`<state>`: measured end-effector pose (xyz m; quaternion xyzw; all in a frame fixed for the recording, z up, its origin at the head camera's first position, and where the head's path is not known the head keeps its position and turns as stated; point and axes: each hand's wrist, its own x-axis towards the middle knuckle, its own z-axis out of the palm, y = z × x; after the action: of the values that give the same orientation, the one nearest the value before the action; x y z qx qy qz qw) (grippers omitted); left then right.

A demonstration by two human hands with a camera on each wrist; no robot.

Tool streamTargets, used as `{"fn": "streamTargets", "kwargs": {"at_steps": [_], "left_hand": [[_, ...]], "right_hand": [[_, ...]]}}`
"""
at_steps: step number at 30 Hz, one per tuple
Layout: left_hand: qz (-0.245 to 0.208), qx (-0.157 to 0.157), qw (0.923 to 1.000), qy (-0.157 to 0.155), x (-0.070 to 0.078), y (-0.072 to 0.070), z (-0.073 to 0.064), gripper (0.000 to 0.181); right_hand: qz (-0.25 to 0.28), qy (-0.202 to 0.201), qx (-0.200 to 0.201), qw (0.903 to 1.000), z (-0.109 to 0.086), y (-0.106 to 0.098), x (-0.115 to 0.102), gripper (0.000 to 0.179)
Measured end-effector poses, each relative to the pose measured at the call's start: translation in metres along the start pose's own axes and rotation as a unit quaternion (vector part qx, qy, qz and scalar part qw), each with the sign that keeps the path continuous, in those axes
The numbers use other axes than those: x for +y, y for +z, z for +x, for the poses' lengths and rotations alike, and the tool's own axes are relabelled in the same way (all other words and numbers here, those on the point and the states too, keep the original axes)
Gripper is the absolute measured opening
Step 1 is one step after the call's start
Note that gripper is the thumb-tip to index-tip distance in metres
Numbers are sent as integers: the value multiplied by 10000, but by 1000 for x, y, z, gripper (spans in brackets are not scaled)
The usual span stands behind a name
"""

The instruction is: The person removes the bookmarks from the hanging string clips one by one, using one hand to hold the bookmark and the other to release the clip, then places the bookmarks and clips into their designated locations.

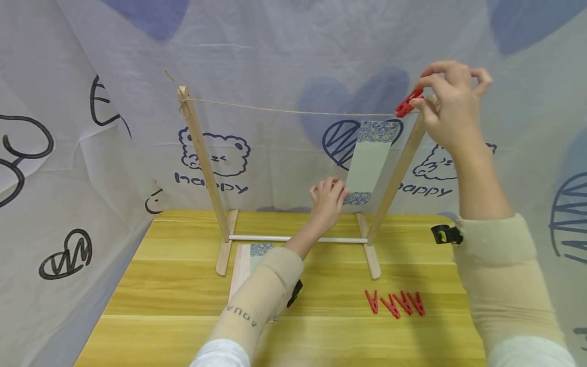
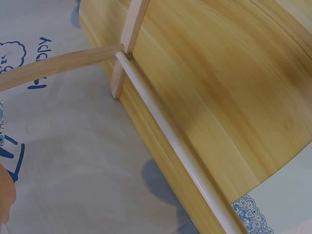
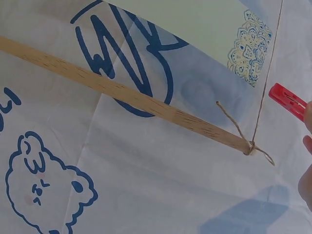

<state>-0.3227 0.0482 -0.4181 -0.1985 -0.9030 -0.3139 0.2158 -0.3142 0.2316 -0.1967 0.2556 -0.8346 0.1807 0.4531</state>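
Observation:
My right hand (image 1: 451, 104), raised by the top of the right post, pinches a red clothespin (image 1: 407, 103). In the right wrist view the clothespin (image 3: 288, 100) points at the string (image 3: 263, 92), slightly apart from it. My left hand (image 1: 329, 201) holds a pale green paper strip (image 1: 368, 165) by its lower left edge; the exact finger contact is hidden. Lacy blue patterns cover both ends of the strip. Its upper end stands just below the string (image 1: 284, 110), with a small gap between them. Only a sliver of the left hand (image 2: 6, 197) shows in the left wrist view.
The string runs between the left post (image 1: 202, 158) and right post (image 1: 396, 176) of a wooden frame, joined low by a white rod (image 1: 261, 238). Several red clothespins (image 1: 391, 306) lie on the wooden table (image 1: 330, 331). More paper (image 1: 243, 267) lies partly under the left forearm.

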Motion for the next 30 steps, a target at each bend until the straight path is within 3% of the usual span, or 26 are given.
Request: {"fn": "streamTargets", "kwargs": {"at_steps": [14,30], "left_hand": [[-144,103,9996,207,-5,-5,-8,21],[-360,379,9980,348,-21,-9,-24,17]], "right_hand": [[84,73,299,9995,-8,-7,-3,22],[2,-21,182,9998,-28,-11,-3,23]]}}
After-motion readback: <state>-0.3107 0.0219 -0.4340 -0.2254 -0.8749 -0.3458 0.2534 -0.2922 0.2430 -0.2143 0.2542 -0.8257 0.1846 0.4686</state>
